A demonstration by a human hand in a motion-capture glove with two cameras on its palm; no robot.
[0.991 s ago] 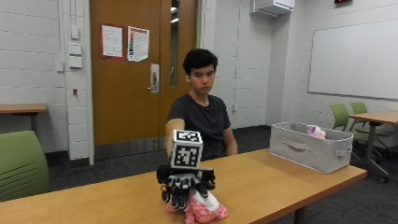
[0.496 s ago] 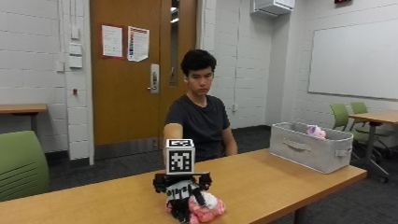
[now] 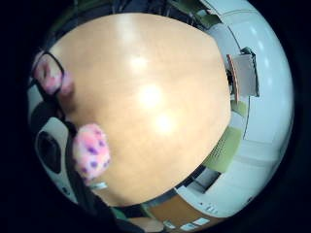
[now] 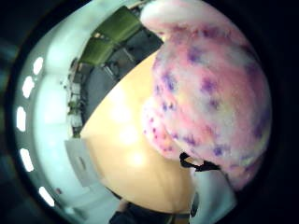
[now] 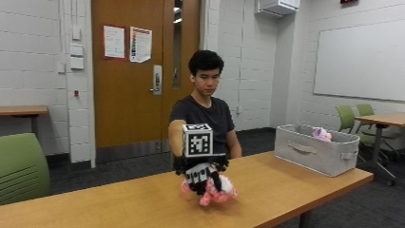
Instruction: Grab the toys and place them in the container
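My gloved right hand (image 5: 201, 175) grips a pink plush toy with purple spots (image 5: 214, 192) from above and holds it just over the middle of the wooden table (image 5: 126, 204). The same toy fills much of the thumb side palm view (image 4: 210, 93), and parts of it show beside the palm in the little finger side view (image 3: 91, 153). A grey fabric container (image 5: 316, 153) stands at the table's right end, well apart from the hand. Another pink toy (image 5: 321, 134) lies inside it.
The person sits behind the table, arm stretched forward. A green chair (image 5: 22, 166) stands at the left. A second table (image 5: 383, 119) and green chairs (image 5: 347, 116) are beyond the container. Bare tabletop (image 3: 155, 97) lies under the hand.
The hand has closed round the pink toy and raised it a little off the tabletop.
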